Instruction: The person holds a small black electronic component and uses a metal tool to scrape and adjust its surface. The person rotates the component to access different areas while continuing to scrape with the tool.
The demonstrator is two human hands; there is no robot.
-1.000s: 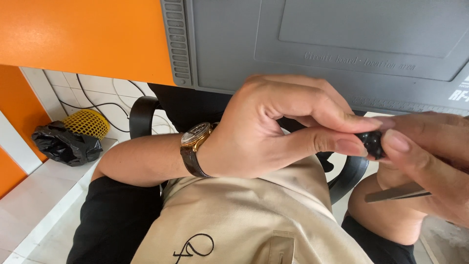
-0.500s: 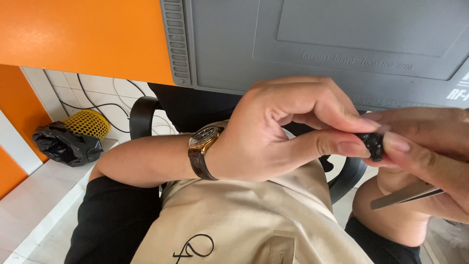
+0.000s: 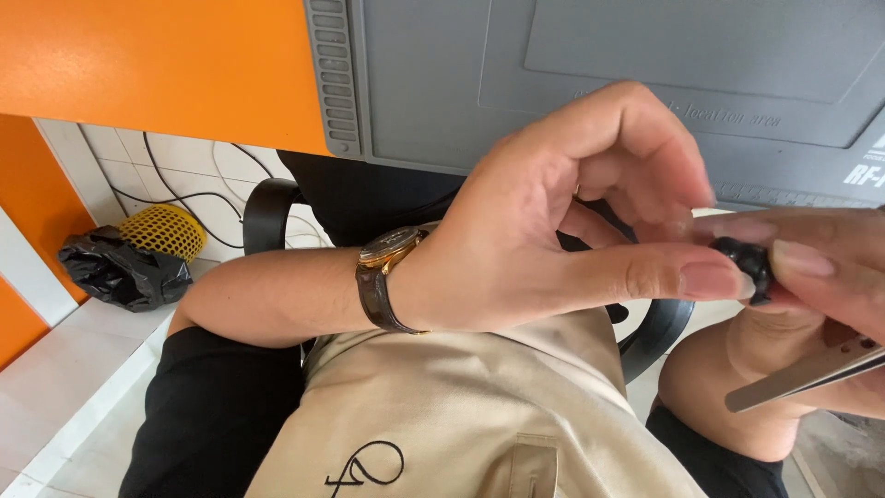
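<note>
My left hand (image 3: 553, 231), with a brown-strapped watch (image 3: 383, 277) on its wrist, reaches in from the left and pinches a small black part (image 3: 745, 263) between thumb and fingertips. My right hand (image 3: 830, 267) comes in at the right edge and grips the same part from the other side. A pair of metal tweezers (image 3: 802, 378) is tucked under the right hand's lower fingers, tips pointing left. Both hands hover over my lap, above a beige apron (image 3: 442, 415).
A grey work mat (image 3: 553, 74) lies on an orange table (image 3: 157, 65) along the top. A black chair armrest (image 3: 263, 212) shows behind my forearm. On the tiled floor at left lie a black bag (image 3: 120, 272), a yellow net (image 3: 166, 231) and thin cables.
Both hands have drifted slightly to the right while still pinching the black part. The tweezers have tilted a little steeper.
</note>
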